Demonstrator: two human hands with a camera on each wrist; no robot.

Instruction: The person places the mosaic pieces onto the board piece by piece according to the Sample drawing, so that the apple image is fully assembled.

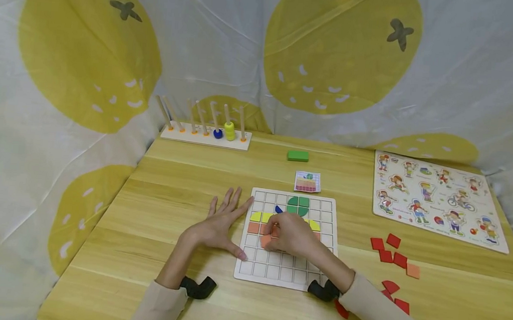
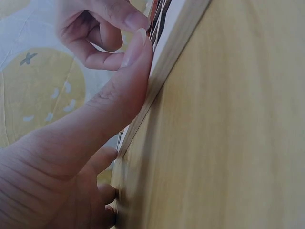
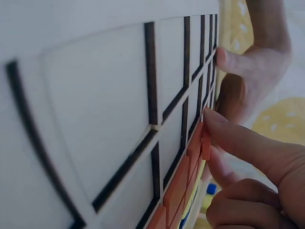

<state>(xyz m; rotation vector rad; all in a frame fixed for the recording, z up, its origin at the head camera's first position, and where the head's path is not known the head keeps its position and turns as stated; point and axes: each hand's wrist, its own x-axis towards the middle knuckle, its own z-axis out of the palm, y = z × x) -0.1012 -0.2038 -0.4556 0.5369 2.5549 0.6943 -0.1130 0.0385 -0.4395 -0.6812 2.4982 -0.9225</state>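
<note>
My right hand (image 1: 295,235) pinches a small orange square tile (image 1: 265,241) between thumb and fingers, low over the white grid board (image 1: 259,269). In the right wrist view, the pinched tile (image 3: 206,146) stands tilted beside a row of orange tiles (image 3: 176,188) set in the board. My left hand (image 1: 217,224) lies spread at the board's left side, thumb and index fingertip at its edge. Green quarter-round and square tiles (image 1: 298,210), a blue piece (image 1: 278,209) and yellow pieces (image 1: 255,216) fill upper cells. The right hand hides the middle of the board.
Behind the board lie a picture card (image 1: 307,182) and a green block (image 1: 298,156). Several red tiles (image 1: 386,256) and an orange tile (image 1: 413,271) are scattered at right. A picture puzzle board (image 1: 438,204) and a peg rack (image 1: 206,138) stand farther back.
</note>
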